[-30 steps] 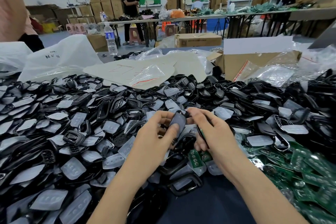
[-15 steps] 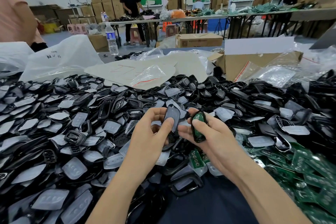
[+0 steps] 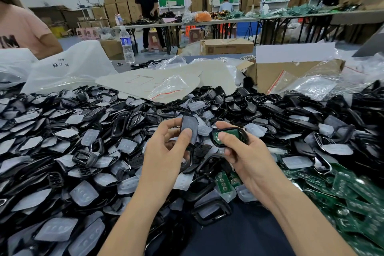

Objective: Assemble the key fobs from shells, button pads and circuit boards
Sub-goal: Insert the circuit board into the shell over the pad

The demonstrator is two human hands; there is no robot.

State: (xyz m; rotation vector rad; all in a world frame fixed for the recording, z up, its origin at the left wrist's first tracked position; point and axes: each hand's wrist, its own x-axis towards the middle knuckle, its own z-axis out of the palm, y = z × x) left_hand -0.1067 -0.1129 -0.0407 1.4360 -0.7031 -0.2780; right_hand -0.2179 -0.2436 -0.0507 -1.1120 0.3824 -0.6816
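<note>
Hands are drawing slightly apart compared with half a second ago, and the shell (image 3: pixel 242 132) in the right hand (image 3: pixel 249 158) is now lying flatter, its green face turning up toward the camera instead of standing on edge. A person is working in front of an open cardboard box (image 3: pixel 276 72), nearer the camera than the box and a little to its left. The left hand (image 3: pixel 166 151) is pinching a dark cover (image 3: pixel 189 122) between thumb and curled fingers, holding it nearly upright. The right hand is gripping the black shell with fingers curled beneath and the thumb pressing on the circuit board (image 3: pixel 229 131) that is sitting inside it. Cover and shell are being held just beside each other, not touching. Below both hands, a heap of black shells (image 3: pixel 270 110) mixed with pale button pads (image 3: pixel 84 193) is spreading across the table (image 3: pixel 239 239), from the foot of the box far out to its left. Loose green boards (image 3: pixel 353 189) are lying in a pile on the near side of the box, toward the right. Clear plastic bags (image 3: pixel 68 66) are slumping to the left of the box, and a water bottle (image 3: pixel 126 45) is standing left of the box and farther back. Someone in a pink shirt (image 3: pixel 22 29) is standing far to the left of the box, while another worker in black (image 3: pixel 146 2) is bending over a table well behind it.
</note>
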